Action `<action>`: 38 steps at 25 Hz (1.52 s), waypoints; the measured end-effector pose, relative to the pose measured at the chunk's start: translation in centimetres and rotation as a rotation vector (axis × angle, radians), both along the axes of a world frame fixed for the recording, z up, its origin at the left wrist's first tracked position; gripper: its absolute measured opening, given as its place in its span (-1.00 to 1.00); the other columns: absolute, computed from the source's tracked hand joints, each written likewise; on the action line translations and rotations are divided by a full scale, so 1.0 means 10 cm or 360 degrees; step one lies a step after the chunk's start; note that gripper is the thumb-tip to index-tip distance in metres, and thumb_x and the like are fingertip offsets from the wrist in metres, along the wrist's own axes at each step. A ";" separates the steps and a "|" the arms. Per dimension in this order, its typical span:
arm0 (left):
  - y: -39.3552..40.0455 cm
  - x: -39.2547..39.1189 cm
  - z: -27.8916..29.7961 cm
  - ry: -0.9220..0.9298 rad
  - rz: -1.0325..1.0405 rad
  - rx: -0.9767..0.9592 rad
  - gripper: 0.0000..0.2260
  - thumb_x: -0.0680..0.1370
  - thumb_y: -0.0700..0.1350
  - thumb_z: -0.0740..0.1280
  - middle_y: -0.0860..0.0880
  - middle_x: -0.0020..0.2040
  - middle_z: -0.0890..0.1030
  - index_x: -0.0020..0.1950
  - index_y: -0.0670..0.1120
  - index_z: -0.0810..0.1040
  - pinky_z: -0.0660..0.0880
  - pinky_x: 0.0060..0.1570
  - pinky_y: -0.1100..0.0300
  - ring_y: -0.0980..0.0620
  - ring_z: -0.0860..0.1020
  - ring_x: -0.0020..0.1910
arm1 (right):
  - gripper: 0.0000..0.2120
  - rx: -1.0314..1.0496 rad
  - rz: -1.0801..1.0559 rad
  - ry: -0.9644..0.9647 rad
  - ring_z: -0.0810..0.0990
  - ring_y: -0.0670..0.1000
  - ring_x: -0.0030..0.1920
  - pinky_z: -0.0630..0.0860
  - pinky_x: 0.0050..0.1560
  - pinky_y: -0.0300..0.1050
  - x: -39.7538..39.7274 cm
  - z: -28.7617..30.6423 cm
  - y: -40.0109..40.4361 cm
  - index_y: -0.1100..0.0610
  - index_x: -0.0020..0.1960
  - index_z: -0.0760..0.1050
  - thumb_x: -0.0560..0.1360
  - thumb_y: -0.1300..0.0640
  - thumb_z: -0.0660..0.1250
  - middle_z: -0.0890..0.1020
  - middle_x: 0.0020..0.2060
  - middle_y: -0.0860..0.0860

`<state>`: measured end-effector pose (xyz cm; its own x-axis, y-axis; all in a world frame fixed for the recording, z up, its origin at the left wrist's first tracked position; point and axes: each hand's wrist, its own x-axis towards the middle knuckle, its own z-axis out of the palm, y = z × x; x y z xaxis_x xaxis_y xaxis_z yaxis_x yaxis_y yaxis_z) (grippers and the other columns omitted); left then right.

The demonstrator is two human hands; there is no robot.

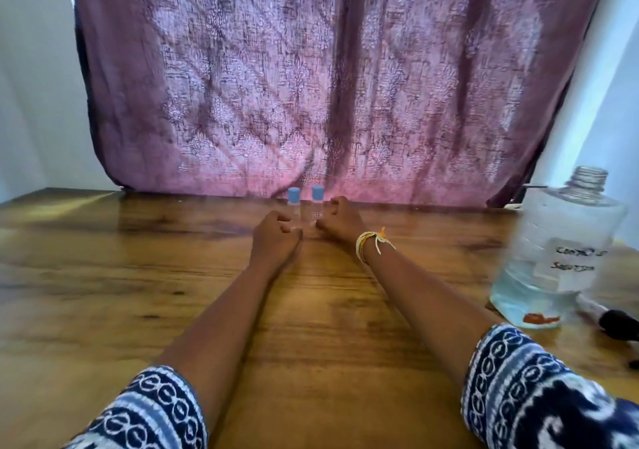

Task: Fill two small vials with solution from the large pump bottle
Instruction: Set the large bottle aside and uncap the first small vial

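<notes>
- Left hand [276, 232] curls loosely by the left vial [294, 203]; right hand [337, 220] cups, fingers apart, by the right vial [317, 205].
- Both vials stand capped at the far edge; the big bottle [567, 251] waits open, near right.

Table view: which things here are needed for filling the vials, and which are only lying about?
For the job:
- left vial, blue cap on
- right vial, blue cap on
- large bottle, top open, part full
- pump, lying beside the bottle

Just there:
- curtain
- table
- bracelet on the right wrist
</notes>
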<state>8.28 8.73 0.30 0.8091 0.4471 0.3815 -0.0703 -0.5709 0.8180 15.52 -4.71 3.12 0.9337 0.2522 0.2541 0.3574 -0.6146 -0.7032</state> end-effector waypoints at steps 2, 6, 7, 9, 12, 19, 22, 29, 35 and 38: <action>0.00 0.01 -0.02 -0.0035 -0.0041 0.0019 -0.85 0.45 -0.15 0.43 0.02 -0.17 0.57 0.00 -0.09 0.58 0.44 -0.11 0.21 0.07 0.53 -0.16 | -0.40 0.0064 -0.0016 0.0084 0.52 0.17 0.23 0.47 0.27 0.10 0.12 0.00 0.07 0.26 0.36 0.34 0.39 0.18 0.47 0.52 0.25 0.18; 0.02 0.02 -0.03 -0.0050 -0.0098 0.0012 -0.92 0.47 -0.18 0.41 0.00 -0.16 0.62 -0.05 -0.12 0.62 0.46 -0.07 0.24 0.06 0.57 -0.16 | -0.59 0.0078 -0.0021 0.0052 0.57 0.12 0.12 0.52 0.21 0.03 0.23 -0.02 0.16 0.25 0.20 0.50 0.38 0.21 0.48 0.61 0.14 0.19; 0.02 0.01 -0.02 -0.0049 -0.0111 0.0015 -0.93 0.47 -0.19 0.41 -0.01 -0.16 0.62 -0.06 -0.13 0.62 0.46 -0.08 0.24 0.06 0.57 -0.16 | -0.63 0.0101 -0.0025 0.0049 0.59 0.13 0.11 0.53 0.20 0.05 0.20 -0.02 0.15 0.26 0.15 0.53 0.38 0.21 0.48 0.63 0.11 0.19; -0.01 -0.03 -0.01 -0.0043 -0.0140 0.0041 -0.93 0.48 -0.20 0.40 -0.01 -0.15 0.62 -0.05 -0.13 0.63 0.43 -0.09 0.26 0.07 0.56 -0.15 | -0.65 0.0111 -0.0012 0.0052 0.60 0.13 0.11 0.53 0.20 0.05 0.09 0.00 0.09 0.26 0.12 0.54 0.37 0.20 0.50 0.63 0.08 0.17; -0.03 -0.10 0.02 -0.0010 -0.0165 0.0050 -0.93 0.48 -0.22 0.39 -0.03 -0.14 0.63 -0.06 -0.15 0.64 0.39 -0.08 0.27 0.07 0.55 -0.15 | -0.65 0.0068 0.0069 0.0001 0.58 0.07 0.04 0.52 0.09 -0.05 -0.17 0.02 -0.08 0.25 0.10 0.55 0.36 0.19 0.51 0.62 0.07 0.16; -0.20 -0.41 0.13 0.0293 -0.0301 -0.0094 -0.87 0.50 -0.21 0.35 -0.14 -0.08 0.65 -0.01 -0.20 0.65 0.46 -0.02 0.12 -0.04 0.56 -0.11 | -0.65 0.0127 0.0247 -0.0072 0.59 0.04 -0.13 0.53 -0.05 -0.04 -1.00 -0.03 -0.58 0.22 0.08 0.54 0.35 0.16 0.53 0.62 -0.15 0.09; -0.31 -0.61 0.14 0.0248 -0.0426 -0.0322 -0.87 0.51 -0.24 0.33 -0.13 -0.07 0.65 0.00 -0.16 0.65 0.48 -0.05 0.11 -0.02 0.56 -0.13 | -0.60 0.0179 0.0287 -0.0101 0.64 0.12 -0.05 0.57 0.01 0.06 -1.29 -0.04 -0.72 0.19 0.13 0.52 0.34 0.17 0.53 0.66 -0.07 0.14; -0.45 -0.97 0.17 0.0113 -0.0742 -0.0736 -0.77 0.55 -0.34 0.22 -0.13 0.05 0.65 -0.03 -0.12 0.64 0.59 -0.12 0.24 0.00 0.62 -0.01 | -0.54 0.0255 0.0316 -0.0087 0.63 0.05 -0.09 0.58 -0.01 -0.01 -1.53 -0.09 -0.85 0.16 0.16 0.47 0.33 0.20 0.55 0.64 -0.10 0.06; -0.45 -0.99 0.07 0.0156 -0.1033 -0.0653 -0.77 0.48 -0.20 0.45 -0.14 0.08 0.69 0.13 -0.06 0.64 0.59 0.08 0.04 -0.09 0.67 0.06 | -0.66 0.0278 0.0357 -0.0029 0.69 0.14 -0.08 0.63 0.02 0.14 -1.47 -0.15 -0.97 0.16 0.04 0.57 0.30 0.21 0.55 0.71 -0.14 0.12; -0.50 -0.97 0.03 0.0062 -0.0936 -0.0415 -0.71 0.40 -0.16 0.53 -0.12 0.02 0.71 0.11 -0.05 0.66 0.59 0.08 0.10 0.00 0.67 -0.01 | -0.72 0.0240 0.0461 -0.0038 0.70 0.01 -0.16 0.66 -0.08 -0.05 -1.48 -0.12 -0.98 0.06 -0.01 0.59 0.31 0.20 0.54 0.72 -0.19 0.03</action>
